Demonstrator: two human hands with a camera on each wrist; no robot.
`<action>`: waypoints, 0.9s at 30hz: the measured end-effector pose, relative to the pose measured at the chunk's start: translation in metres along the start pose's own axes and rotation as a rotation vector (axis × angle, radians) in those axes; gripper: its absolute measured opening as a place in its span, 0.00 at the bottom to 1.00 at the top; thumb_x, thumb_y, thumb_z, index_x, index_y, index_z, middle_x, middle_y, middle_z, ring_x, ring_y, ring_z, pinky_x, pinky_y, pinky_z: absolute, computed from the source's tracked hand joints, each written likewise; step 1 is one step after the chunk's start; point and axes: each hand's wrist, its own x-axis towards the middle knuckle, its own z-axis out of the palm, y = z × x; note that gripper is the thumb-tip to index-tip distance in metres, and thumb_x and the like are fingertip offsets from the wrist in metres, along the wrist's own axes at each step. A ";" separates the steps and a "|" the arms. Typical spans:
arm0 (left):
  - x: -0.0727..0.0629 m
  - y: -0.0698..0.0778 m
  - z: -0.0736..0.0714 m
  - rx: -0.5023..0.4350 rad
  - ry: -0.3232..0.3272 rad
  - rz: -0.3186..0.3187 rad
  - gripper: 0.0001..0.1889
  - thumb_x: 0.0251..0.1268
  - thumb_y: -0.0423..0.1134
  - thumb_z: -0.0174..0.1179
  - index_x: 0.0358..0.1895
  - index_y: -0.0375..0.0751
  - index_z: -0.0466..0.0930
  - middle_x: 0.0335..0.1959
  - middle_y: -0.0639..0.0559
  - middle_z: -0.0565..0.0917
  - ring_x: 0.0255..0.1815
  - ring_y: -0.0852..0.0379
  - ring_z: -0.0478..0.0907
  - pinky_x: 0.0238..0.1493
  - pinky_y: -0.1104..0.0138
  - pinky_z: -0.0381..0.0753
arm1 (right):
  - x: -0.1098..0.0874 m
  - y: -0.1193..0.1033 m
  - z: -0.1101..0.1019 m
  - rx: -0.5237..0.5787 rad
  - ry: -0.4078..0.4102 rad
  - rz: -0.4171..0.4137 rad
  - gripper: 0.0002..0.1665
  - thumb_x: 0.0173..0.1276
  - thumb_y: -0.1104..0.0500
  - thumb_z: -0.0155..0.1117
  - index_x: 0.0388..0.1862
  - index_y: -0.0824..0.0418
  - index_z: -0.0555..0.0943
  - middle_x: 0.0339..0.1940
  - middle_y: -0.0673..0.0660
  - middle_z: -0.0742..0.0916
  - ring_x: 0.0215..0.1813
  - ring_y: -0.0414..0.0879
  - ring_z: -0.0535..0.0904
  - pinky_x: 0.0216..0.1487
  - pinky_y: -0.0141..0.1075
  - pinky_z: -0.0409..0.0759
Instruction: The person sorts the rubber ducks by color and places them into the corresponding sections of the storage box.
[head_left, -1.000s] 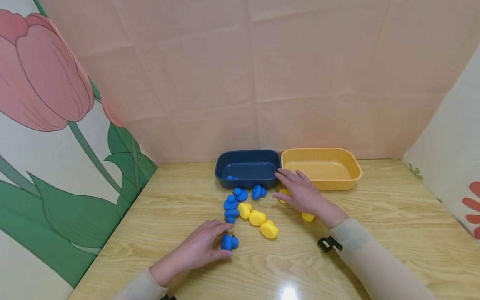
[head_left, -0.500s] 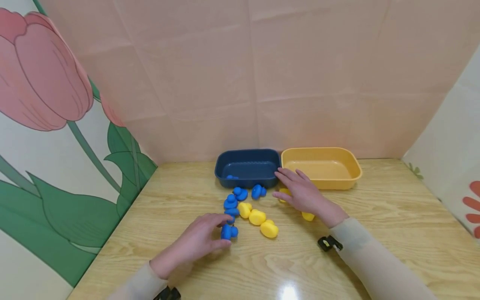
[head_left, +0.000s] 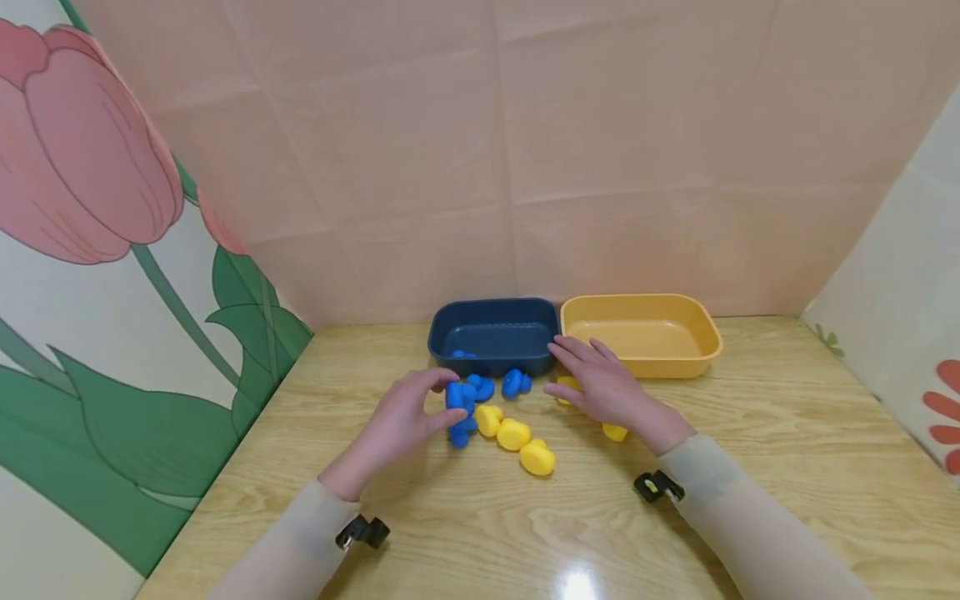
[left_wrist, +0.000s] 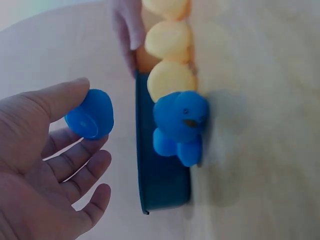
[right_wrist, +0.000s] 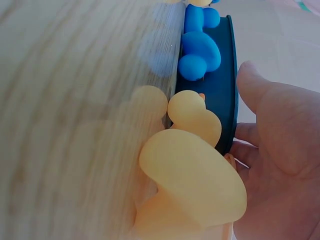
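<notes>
In the head view my left hand pinches a small blue toy duck between thumb and fingertips. The left wrist view shows the held duck raised, its flat underside facing the camera. More blue ducks lie just below and beside that hand, partly overlapped by the held one. My right hand stays with fingers extended at the meeting corners of the two bins, holding nothing. Beneath it are yellow ducks, partly hidden; the right wrist view shows one yellow duck close by the palm.
A dark blue bin with something blue inside stands at the back, beside a yellow bin. Several yellow ducks lie in a slanted row mid-table. Another blue duck sits before the blue bin. A pink cloth hangs behind.
My left hand has taken hold of the nearest blue duck and carried it away from me toward the blue bin, over the other blue ducks. The right hand stays put.
</notes>
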 end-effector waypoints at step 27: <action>0.101 -0.030 0.031 -0.086 0.195 -0.115 0.26 0.76 0.51 0.74 0.69 0.44 0.80 0.64 0.43 0.86 0.66 0.40 0.80 0.71 0.44 0.77 | -0.004 -0.002 0.000 -0.015 0.016 -0.006 0.46 0.82 0.40 0.68 0.86 0.66 0.68 0.86 0.67 0.70 0.86 0.64 0.64 0.87 0.63 0.49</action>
